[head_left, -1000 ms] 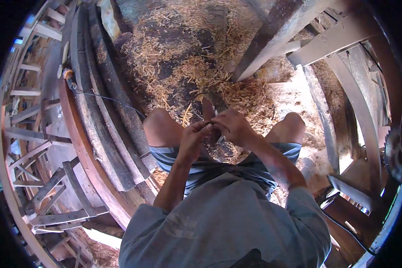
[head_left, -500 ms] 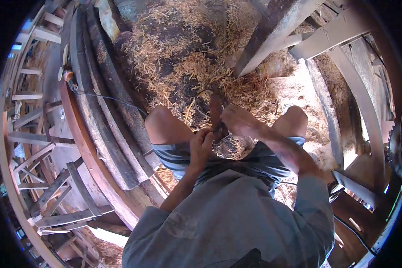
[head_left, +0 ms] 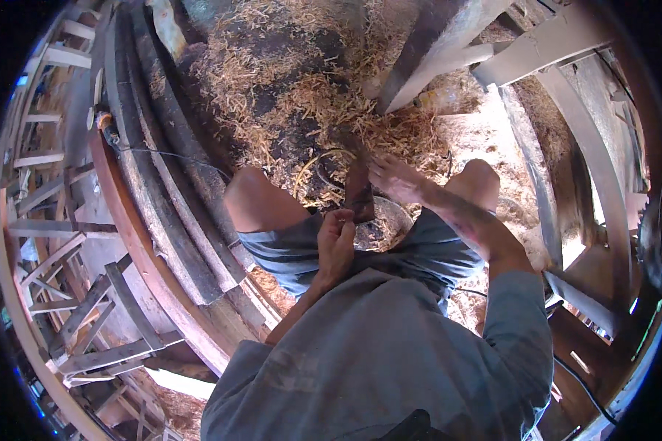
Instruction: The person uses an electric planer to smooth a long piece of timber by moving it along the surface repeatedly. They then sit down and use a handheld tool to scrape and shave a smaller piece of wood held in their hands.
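Between my knees stands a reddish-brown, flat-sided piece [head_left: 358, 185] that looks like wood, its lower end darker. My left hand [head_left: 336, 242] is closed beside that lower end, thumb along the top; what its fingers grip is hidden. To the right of the piece's upper part, my right hand [head_left: 397, 178] reaches across with its fingers loosely stretched toward it. Whether those fingertips touch it I cannot tell. A thin yellowish curved strip [head_left: 318, 159] arcs just left of the piece. Behind it, a pale rounded shape [head_left: 391, 219] rests between my thighs.
Long thick timbers [head_left: 151, 176] run along my left, with a dark cable [head_left: 171, 156] crossing them. Wood shavings [head_left: 272, 95] cover the floor ahead. Heavy wooden beams [head_left: 449, 55] rise at the right, and a toothed disc [head_left: 651, 242] shows at the far right edge.
My right hand has moved up and slightly away from my left, and its fingers have loosened. More of the brown piece shows between the hands. My left hand has come slightly lower.
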`<control>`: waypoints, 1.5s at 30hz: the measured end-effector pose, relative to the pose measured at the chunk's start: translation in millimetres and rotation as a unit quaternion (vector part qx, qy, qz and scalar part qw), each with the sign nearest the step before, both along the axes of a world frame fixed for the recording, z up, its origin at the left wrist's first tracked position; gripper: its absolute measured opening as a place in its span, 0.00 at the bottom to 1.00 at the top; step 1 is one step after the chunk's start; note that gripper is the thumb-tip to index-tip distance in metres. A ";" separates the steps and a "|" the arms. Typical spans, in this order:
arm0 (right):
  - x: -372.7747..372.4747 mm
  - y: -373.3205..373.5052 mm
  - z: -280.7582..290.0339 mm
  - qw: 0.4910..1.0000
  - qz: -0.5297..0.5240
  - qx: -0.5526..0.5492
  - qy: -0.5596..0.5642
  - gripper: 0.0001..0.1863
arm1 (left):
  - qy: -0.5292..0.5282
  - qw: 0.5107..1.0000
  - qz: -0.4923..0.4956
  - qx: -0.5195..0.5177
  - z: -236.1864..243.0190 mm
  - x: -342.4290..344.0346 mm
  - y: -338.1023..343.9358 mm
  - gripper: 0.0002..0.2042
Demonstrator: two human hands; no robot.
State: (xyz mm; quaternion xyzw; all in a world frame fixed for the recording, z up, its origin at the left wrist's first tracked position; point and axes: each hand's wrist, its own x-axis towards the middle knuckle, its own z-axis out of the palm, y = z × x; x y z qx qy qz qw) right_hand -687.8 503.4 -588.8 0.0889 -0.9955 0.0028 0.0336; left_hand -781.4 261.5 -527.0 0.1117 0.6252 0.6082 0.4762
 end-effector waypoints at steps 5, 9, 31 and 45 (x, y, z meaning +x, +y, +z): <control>8.9 6.3 -15.9 0.999 -0.014 0.003 0.038 0.13 | 0.151 0.984 -0.099 -0.002 -23.2 -18.8 2.5 0.10; 30.2 17.8 -31.6 0.993 -0.122 0.003 -0.005 0.19 | 0.211 0.958 -0.191 -0.036 -23.0 -17.1 23.4 0.11; 8.2 -23.0 29.6 0.677 -0.392 -0.621 -0.057 0.17 | 0.032 0.951 -0.291 0.097 -9.3 -93.2 161.7 0.17; -8.2 3.8 23.2 0.722 -0.404 -0.551 -0.110 0.12 | 0.175 0.969 -0.139 0.105 -67.9 -103.5 122.1 0.17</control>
